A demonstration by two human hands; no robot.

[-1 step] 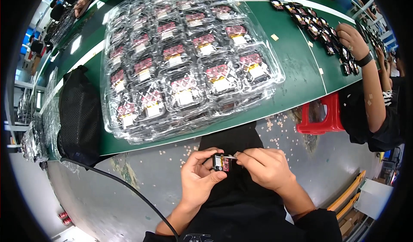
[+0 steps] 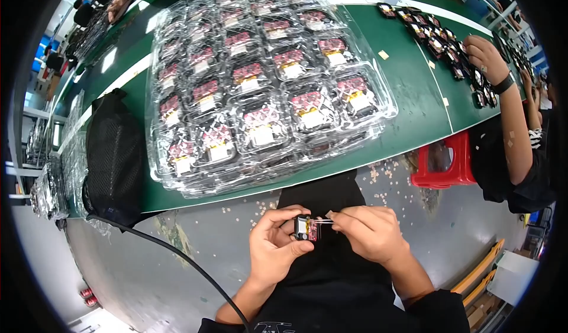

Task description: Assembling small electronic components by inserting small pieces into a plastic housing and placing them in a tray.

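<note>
My left hand is closed around a small black device housing, held above my lap. A reddish circuit board and a whitish block show in its open face. My right hand pinches a pair of thin metal tweezers. Both prongs point left, and their tips reach the upper right part of the device; whether they grip anything there is too small to tell. Beyond my hands, clear plastic trays lie stacked on the green table, with similar devices in their pockets.
A black mesh bag sits left of the trays, and a black cable runs from it toward my left arm. At right are a red stool, a co-worker's arm and a row of black devices. Small pale scraps litter the floor.
My right hand has moved slightly right, and the two tweezer prongs now show apart. The device has turned a little in my left hand. The whole view has shifted slightly.
</note>
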